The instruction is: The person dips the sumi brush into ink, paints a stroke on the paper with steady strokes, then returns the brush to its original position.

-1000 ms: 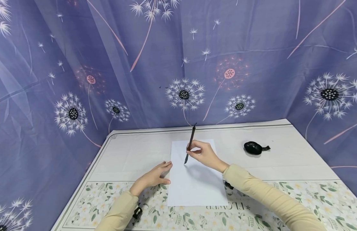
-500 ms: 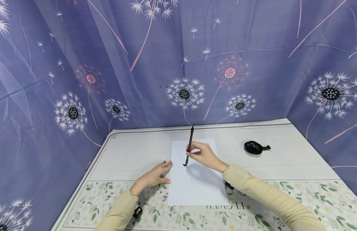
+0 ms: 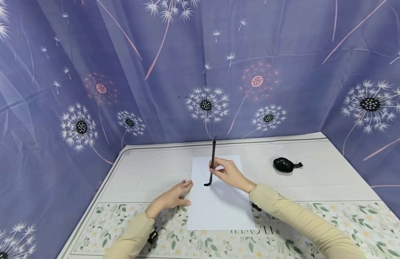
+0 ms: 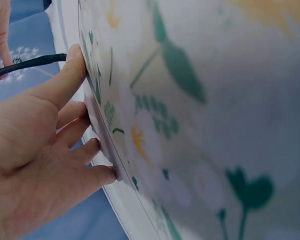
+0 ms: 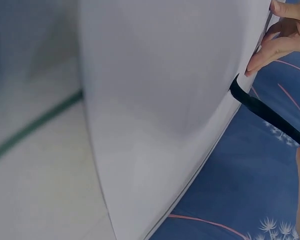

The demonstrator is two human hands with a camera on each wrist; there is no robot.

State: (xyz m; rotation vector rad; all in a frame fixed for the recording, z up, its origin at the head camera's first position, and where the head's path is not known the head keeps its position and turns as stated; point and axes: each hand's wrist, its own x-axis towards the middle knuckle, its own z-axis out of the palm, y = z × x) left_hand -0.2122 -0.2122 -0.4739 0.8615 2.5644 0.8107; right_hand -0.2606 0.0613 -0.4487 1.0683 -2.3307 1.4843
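My right hand (image 3: 228,174) pinches a dark writing brush (image 3: 213,154) between thumb and fingers, its handle nearly upright. The black bristle tip is bent to the left and presses on a white sheet of paper (image 3: 219,212) left of the sheet's middle. In the right wrist view the brush (image 5: 270,115) meets the paper with its tip curled over. My left hand (image 3: 172,197) lies with spread, fairly straight fingers at the sheet's left edge. In the left wrist view the left fingers (image 4: 72,75) rest against the tablecloth and the paper's edge.
A black ink dish (image 3: 283,165) with a short handle stands on the table right of the paper. The table has a white cloth (image 3: 148,165) with a floral band along the front. A purple dandelion curtain (image 3: 167,72) hangs behind and on both sides.
The right hand has lowered the brush onto the paper; its tip, pointed before, now bends over to the left. The handle has become more upright. The left hand has stayed in place.
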